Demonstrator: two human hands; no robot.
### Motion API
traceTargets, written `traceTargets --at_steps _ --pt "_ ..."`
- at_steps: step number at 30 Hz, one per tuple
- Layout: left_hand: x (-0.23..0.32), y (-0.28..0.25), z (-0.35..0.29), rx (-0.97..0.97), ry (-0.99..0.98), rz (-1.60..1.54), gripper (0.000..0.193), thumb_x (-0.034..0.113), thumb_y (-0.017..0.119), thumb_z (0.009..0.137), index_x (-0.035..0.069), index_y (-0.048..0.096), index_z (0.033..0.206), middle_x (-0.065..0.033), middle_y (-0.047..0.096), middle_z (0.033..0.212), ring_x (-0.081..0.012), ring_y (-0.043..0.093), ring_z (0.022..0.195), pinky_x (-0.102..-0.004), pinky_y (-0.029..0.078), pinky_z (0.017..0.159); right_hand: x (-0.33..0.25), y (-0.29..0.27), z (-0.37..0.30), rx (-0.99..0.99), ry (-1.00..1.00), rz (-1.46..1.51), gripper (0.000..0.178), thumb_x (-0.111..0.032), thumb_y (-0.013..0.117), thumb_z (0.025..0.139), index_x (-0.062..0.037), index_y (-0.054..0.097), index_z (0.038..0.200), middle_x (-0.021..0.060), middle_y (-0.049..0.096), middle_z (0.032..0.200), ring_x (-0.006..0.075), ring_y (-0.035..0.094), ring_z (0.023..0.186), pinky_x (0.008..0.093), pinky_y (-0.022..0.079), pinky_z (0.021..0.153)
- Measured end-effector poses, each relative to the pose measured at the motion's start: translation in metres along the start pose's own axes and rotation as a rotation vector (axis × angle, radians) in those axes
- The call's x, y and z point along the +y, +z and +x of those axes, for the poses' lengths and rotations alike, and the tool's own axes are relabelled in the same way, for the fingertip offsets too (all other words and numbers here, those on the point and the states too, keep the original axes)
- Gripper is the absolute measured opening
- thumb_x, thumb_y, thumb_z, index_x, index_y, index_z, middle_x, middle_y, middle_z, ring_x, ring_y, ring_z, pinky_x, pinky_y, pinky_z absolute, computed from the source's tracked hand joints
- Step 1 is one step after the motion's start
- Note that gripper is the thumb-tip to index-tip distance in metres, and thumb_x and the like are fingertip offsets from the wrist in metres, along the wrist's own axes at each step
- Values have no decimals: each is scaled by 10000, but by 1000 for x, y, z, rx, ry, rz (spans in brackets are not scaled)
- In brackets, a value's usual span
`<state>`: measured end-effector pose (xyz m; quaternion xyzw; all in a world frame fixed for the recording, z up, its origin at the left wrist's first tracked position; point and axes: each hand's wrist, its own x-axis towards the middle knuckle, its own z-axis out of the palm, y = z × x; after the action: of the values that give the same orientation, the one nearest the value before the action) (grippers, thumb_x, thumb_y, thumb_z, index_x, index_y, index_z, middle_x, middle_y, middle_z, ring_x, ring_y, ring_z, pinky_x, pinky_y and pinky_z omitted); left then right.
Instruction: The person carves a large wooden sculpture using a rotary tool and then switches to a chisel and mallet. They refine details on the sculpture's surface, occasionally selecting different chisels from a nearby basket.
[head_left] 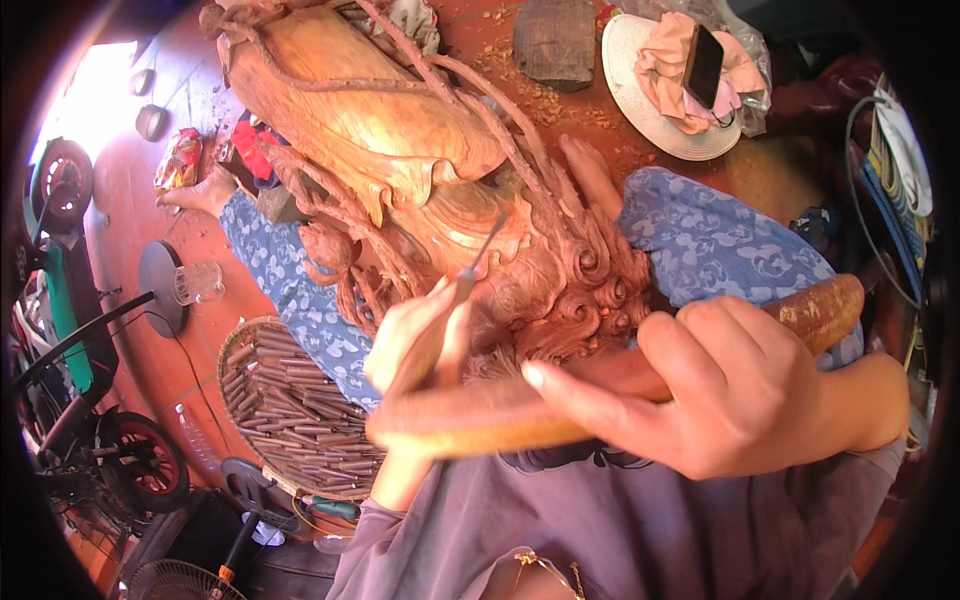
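Observation:
A large reddish-brown wood carving (400, 100) with smooth folds, vine-like strands and curled locks lies between my legs. My left hand (405, 350) is closed around a carving chisel (466, 283). Its thin metal blade points away from me, over the carved folds; whether the tip touches the wood I cannot tell. In my right hand (715, 385) is a thick wooden mallet (820, 308), gripped near its middle. The mallet's left end is smeared by motion and overlaps the lower part of my left hand, hiding the chisel handle's end.
Left of my leg stands a round woven basket (226, 372) full of chisels. Beyond it are a glass (200, 283), a plastic bottle (196, 440) and a wheeled vehicle (70, 330). A wood block (554, 44), shavings and a hat (622, 85) with a phone (704, 66) lie ahead.

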<state>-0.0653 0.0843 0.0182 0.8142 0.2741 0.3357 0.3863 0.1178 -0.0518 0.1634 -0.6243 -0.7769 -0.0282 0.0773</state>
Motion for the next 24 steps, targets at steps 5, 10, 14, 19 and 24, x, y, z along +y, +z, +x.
traceTargets --at_steps 5,10,14,19,24 --pt "-3 -16 16 249 159 -406 501 501 617 899 0 608 870 -201 696 944 -396 671 977 -479 527 907 14 -8 -14 -108 -70 160 355 -110 690 720 -212 673 1060 -17 419 697 109 409 547 225 350 443" --pt "15 -33 53 -318 391 -141 343 417 752 767 118 622 874 -63 668 847 -184 658 676 -281 517 507 28 -2 -24 -18 -65 192 267 -130 689 697 -211 636 946 -13 451 728 117 448 576 225 372 448" --pt "15 -6 57 -770 604 -159 387 508 664 739 199 664 972 20 465 765 -155 485 651 -296 401 578 26 -3 -29 3 -64 188 241 -145 675 704 -225 633 928 -6 451 739 125 460 594 222 378 453" --pt "16 10 40 -1016 564 -356 350 532 589 821 218 661 958 1 449 873 -197 447 755 -348 344 781 24 1 -31 -7 -80 193 221 -156 655 708 -225 635 917 10 444 745 133 458 601 224 378 461" --pt "-13 13 42 -965 442 -653 356 300 602 823 89 469 568 -54 392 635 -250 435 651 -378 322 706 26 2 -27 -63 -103 185 216 -156 651 708 -210 636 917 13 437 745 130 445 581 232 371 474"
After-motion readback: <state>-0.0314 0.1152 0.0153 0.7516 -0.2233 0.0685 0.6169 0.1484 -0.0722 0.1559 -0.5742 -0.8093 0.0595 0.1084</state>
